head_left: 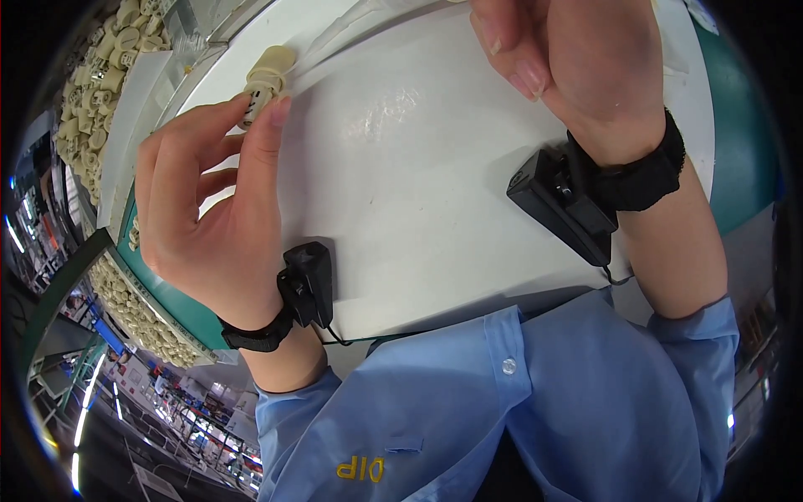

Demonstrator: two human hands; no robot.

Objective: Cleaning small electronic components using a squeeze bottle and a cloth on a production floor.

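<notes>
My left hand [205, 188] pinches a small cream plastic fitting [272, 64] between thumb and fingertips, above the left part of the white work surface [418, 209]. The fitting is a short cylinder with a wider rim at its far end and dark marks on its side. Right beside it, a translucent plastic strip or tube [341, 32] runs up toward the top edge; whether it touches the fitting I cannot tell. My right hand [585, 71] is at the upper right, its fingers curled inward. The top edge cuts it off, and whatever its fingertips hold is hidden.
At the far left, loose cream plastic parts [92, 109] are heaped behind a pale edge strip [134, 121]. More small cream pieces [138, 314] lie in a tray at the lower left. A green surface [736, 125] borders the right side. Both wrists carry strapped black devices [556, 197].
</notes>
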